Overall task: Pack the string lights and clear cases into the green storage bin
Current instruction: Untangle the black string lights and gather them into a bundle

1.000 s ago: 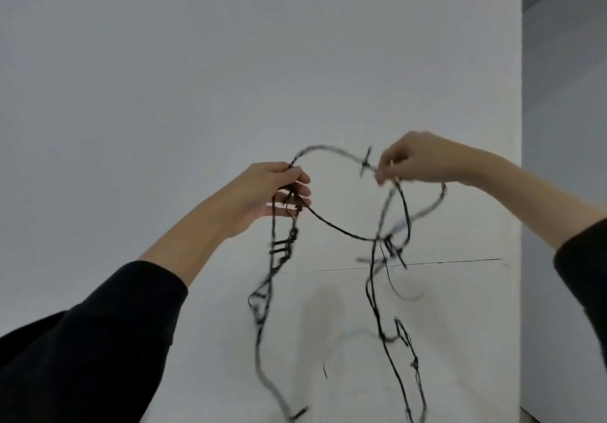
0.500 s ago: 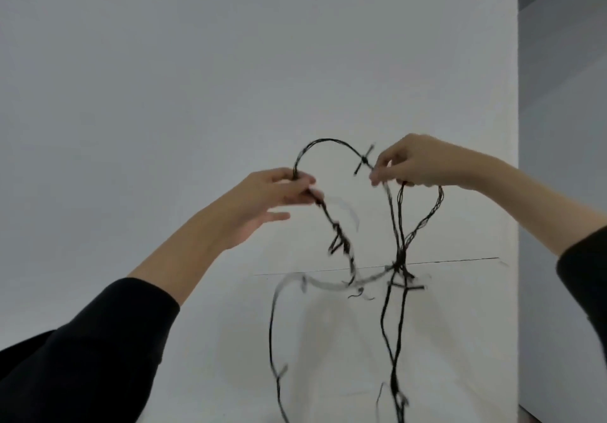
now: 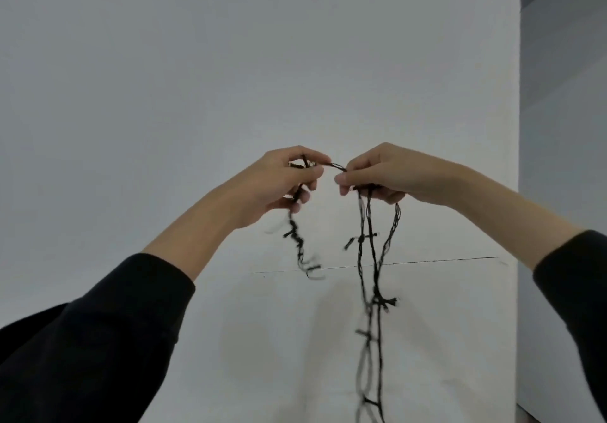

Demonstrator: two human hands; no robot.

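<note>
Fingers of left hand (image 3: 277, 183) curled round a bunched end of black string lights (image 3: 360, 239), held in mid-air; short span bridging to right hand (image 3: 387, 173), fingers pinching several strands hanging slack below, before pale wall (image 3: 164, 61).

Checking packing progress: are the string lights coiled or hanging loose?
Hanging loose: string lights dangle in long strands below the left hand and right hand.

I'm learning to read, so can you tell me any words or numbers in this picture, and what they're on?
None: no words, numbers or signs show on the string lights, the wall or the black sleeves.
</note>
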